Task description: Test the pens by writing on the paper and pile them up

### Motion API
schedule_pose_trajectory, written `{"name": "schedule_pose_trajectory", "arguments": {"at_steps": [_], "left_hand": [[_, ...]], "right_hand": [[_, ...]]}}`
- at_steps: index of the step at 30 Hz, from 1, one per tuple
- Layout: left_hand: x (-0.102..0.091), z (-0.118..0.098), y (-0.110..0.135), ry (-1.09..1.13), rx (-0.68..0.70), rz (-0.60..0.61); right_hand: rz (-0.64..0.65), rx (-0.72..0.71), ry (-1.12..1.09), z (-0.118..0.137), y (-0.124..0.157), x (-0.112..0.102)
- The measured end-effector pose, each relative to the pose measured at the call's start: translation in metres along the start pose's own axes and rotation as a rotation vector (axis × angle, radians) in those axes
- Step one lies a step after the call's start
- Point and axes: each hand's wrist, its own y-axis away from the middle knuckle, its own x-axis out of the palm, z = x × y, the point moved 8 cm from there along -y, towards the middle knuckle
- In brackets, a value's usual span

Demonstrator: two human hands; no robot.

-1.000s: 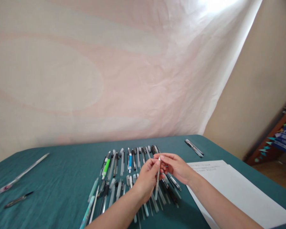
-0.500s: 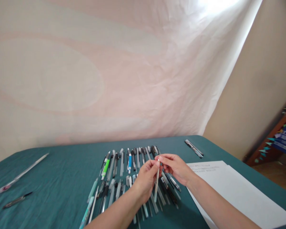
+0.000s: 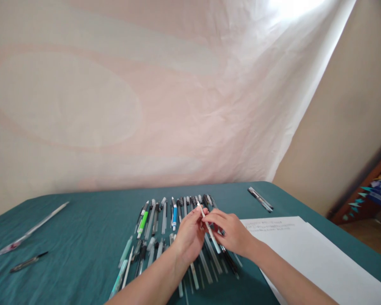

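The white pen (image 3: 213, 239) points away, its length slanting left

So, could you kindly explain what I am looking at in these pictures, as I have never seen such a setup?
Of course. There is no machine here, just a person's bare left hand and right hand. All the pictures come from one camera worn on the head, looking forward and down. Both hands hold a slim whitish pen, tilted, above a dark green surface. Beneath and beside them lie many pens in rough rows, including a bright green pen. To the right is white paper with faint writing near its far edge.
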Motion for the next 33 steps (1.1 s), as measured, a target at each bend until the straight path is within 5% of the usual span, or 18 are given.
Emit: {"name": "schedule_pose_trajectory", "arguments": {"at_steps": [7, 13, 19, 22, 27, 33], "left_hand": [[0.009, -0.005, 0.007, -0.088, 0.086, 0.076], [0.010, -0.008, 0.010, -0.288, 0.129, 0.080], [0.030, 0.001, 0.028, -0.927, 0.301, 0.245], [0.052, 0.016, 0.054, -1.383, 0.533, 0.498], [0.058, 0.068, 0.085, -1.882, 0.658, 1.042], [0.050, 0.091, 0.084, -2.087, 0.728, 1.153]], "right_hand": [[-0.243, -0.035, -0.182, 0.002, 0.001, -0.022], [-0.307, 0.149, -0.351, -0.010, 0.003, -0.034], [-0.343, 0.351, -0.364, -0.042, 0.028, -0.046], [-0.365, 0.475, -0.380, -0.071, 0.053, -0.056], [-0.439, 0.638, -0.358, -0.117, 0.101, -0.074], [-0.437, 0.755, -0.297, -0.160, 0.138, -0.093]]}}
